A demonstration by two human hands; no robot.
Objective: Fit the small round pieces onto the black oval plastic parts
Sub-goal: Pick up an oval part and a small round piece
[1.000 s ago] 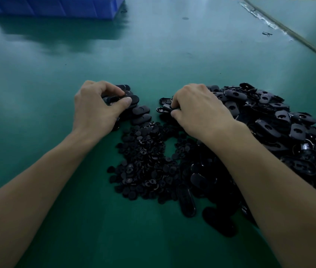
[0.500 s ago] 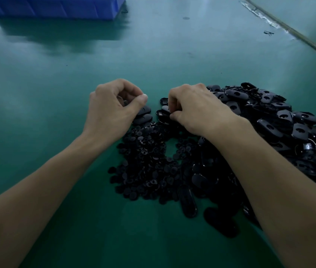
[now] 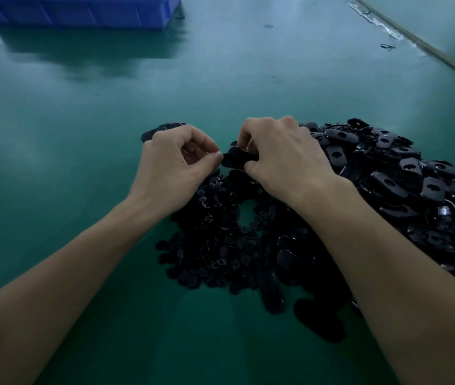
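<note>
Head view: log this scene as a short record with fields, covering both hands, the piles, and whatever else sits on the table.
right hand: grips one black oval part
left hand: fingers curled, thumb tip at that part's end; whether it holds a round piece is hidden
small round pieces: loose pile under and near the hands
oval parts heap: on the right, beside the round pieces
blue bin: far left on the green table
</note>
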